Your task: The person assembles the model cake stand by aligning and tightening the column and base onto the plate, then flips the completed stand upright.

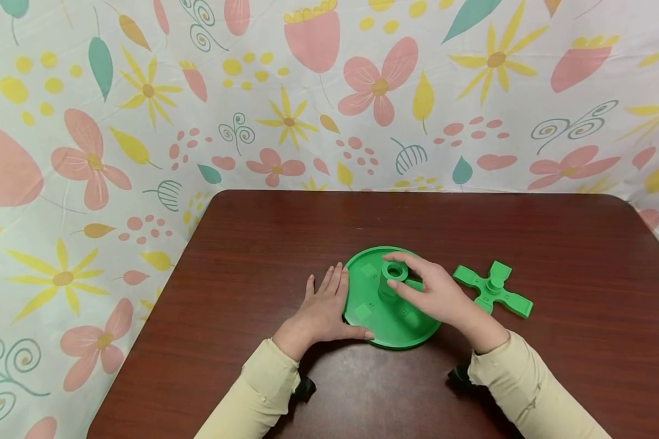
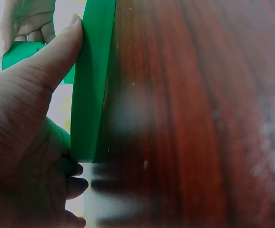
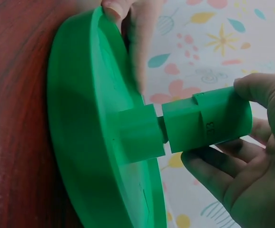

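A green round base [image 1: 401, 337] with a raised rim lies on the table, with a post [image 3: 140, 135] rising from its middle. My left hand [image 1: 325, 310] touches its left rim with straight fingers, the thumb along the near rim. My right hand [image 1: 439, 291] pinches a green hollow cylinder [image 3: 209, 121] between thumb and fingers, lined up over the post. In the right wrist view a narrow gap with a thin dark piece shows between cylinder and post. The base's rim [image 2: 91, 80] stands beside the thumb in the left wrist view.
To the right of the base lies a green cross-shaped piece [image 1: 494, 288] with a short round stub at its centre. The brown wooden table [image 1: 274, 231] has a rounded far edge against a flower-patterned cloth [image 1: 307, 128].
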`<state>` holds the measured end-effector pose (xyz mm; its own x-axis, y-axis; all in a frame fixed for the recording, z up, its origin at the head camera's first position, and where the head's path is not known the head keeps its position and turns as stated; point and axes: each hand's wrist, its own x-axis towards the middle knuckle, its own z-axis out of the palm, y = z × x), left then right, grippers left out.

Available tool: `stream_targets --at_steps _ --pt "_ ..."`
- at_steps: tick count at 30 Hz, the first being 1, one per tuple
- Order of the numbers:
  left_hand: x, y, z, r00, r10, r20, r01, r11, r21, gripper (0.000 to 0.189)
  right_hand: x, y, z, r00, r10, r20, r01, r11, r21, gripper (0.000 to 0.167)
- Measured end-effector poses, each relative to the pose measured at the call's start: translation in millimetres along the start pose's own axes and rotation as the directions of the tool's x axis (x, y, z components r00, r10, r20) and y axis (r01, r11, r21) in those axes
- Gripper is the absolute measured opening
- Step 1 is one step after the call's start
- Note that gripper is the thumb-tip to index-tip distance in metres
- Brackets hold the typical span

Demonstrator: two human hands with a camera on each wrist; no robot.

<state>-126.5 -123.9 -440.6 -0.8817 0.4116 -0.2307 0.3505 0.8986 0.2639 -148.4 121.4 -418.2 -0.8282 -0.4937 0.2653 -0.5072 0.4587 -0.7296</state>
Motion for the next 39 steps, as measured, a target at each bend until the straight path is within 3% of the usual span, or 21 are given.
stream_targets --at_steps 11,16,24,31,39 --pt "-0.3 -0.2 -0.9 1.0 -0.004 0.009 0.004 1.0 -0.013 0.13 -2.5 -4 10 0.99 0.051 -0.133 -0.064 0.994 -0.09 0.045" --pt "0.5 -0.6 0.0 1.0 -0.002 0.005 0.002 1.0 -0.019 0.13 -2.7 -5 12 0.986 0.058 -0.155 -0.076 0.991 -0.114 0.046" --pt "1.7 -2.4 1.4 1.0 0.003 0.01 -0.003 1.0 -0.029 0.131 -1.3 -5 8 0.995 0.027 -0.095 -0.036 0.995 -0.096 0.057" --pt "1.1 -1.3 0.6 1.0 0.005 0.02 -0.003 0.998 -0.06 0.13 0.7 2 3 0.999 -0.034 -0.012 0.035 0.999 0.034 0.049" --pt "0.3 -1.5 -0.7 1.0 0.0 0.023 0.002 0.998 -0.057 0.13 1.7 5 1 1.0 -0.007 0.012 0.006 0.998 0.061 0.042"
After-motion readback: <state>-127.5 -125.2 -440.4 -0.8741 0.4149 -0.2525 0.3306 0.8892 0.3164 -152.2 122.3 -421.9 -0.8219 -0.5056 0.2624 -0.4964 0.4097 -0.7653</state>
